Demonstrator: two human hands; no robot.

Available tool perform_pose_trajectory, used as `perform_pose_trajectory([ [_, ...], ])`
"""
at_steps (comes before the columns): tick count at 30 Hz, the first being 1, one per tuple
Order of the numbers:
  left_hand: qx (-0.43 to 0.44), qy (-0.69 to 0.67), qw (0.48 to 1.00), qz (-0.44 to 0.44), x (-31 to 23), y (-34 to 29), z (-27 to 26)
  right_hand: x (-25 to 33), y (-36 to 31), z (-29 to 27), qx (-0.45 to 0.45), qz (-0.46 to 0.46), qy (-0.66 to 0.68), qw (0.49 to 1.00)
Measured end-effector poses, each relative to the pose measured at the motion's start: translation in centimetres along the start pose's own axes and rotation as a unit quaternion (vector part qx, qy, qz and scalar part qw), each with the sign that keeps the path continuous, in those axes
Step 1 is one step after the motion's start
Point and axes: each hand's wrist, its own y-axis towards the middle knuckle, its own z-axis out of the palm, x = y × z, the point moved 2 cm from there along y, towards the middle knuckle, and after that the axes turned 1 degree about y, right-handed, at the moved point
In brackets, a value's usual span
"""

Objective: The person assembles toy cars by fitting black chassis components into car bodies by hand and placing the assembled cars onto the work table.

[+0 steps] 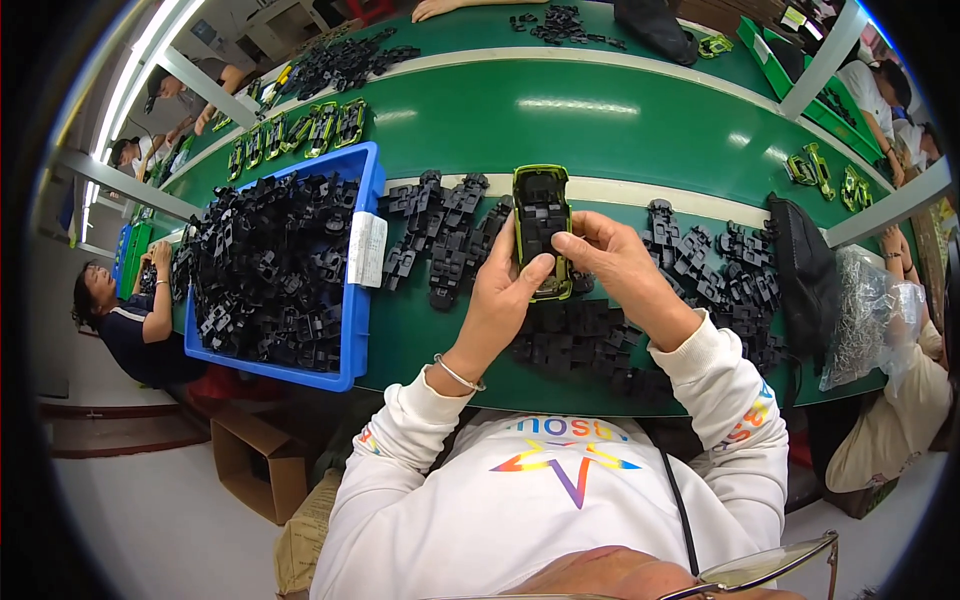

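Note:
A yellow-green toy car body (520, 186) is held up over the near side of the green table, its hollow underside facing me. Inside it sits a black plastic insert (543, 215). My left hand (498, 292) grips the shell's left side, thumb along its lower end. The fingers of my right hand (622, 265) curl round the other side, with the thumb pressed on the insert. Similar loose black plastic parts lie left of my hands (440, 235), more black parts (580, 345) lie below them, and another group of black parts (712, 262) spreads to the right.
A blue bin (361, 310) heaped with black parts stands at left. Beyond it, several yellow-green car bodies (320, 128) stand in a row. A black bag (806, 275) and a clear plastic bag (868, 310) of small metal pieces lie right. Metal posts rise at both sides; co-workers sit around.

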Motion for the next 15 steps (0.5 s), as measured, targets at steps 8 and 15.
perform_pose_trajectory([
  [8, -0.039, 0.036, 0.998, 0.019, -1.5, 1.4, -1.0, 0.0, 2.0, 0.3, 0.042, 0.008, 0.023, 0.999],
  [15, -0.005, 0.097, 0.992, 0.076, -2.2, 6.7, -3.5, 0.5, 5.7, 0.0, 0.012, -0.038, 0.045, 0.998],
])
